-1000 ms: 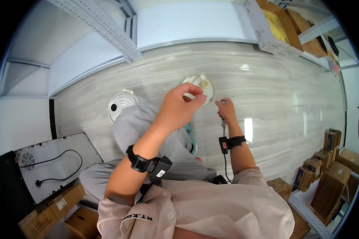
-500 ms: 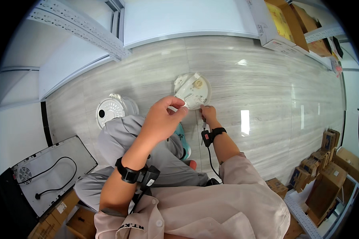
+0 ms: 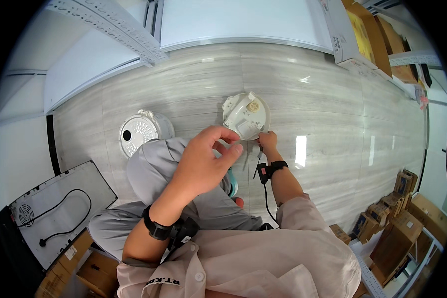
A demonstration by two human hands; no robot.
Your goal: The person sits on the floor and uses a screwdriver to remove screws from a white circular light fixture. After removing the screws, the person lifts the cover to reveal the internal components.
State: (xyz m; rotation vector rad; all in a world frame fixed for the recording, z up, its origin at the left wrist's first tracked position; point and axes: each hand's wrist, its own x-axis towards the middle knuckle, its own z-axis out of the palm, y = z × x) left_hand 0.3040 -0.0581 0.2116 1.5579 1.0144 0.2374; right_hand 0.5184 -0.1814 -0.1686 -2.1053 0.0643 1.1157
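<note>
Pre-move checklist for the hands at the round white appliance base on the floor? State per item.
1. Right hand touching round white base: ok.
2. Left hand off the base, raised above the knee: ok.
3. Anything pinched in left fingers: cannot tell.
4. Tool in right hand: thin, blurred; cannot tell.
5. Vented white lid apart from the base on the floor: ok.
</note>
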